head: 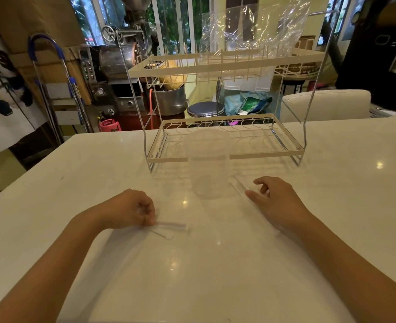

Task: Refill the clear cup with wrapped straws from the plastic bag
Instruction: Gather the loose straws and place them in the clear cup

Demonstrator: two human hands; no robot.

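Observation:
The clear cup (208,163) stands upright on the white table (215,264), just in front of the rack, and looks empty. My left hand (131,209) rests left of it, fingers pinched on a wrapped straw (172,225) that lies flat and points right. To the right of the cup, my right hand (272,197) lies over another wrapped straw (240,186), fingertips touching it; whether it grips is unclear. A crumpled clear plastic bag (252,36) sits on the rack's top shelf.
A two-tier cream wire dish rack (225,157) stands behind the cup; its lower shelf holds nothing. Beyond the table's far edge are a stool (205,109), a white chair back (325,103) and a metal machine (115,59).

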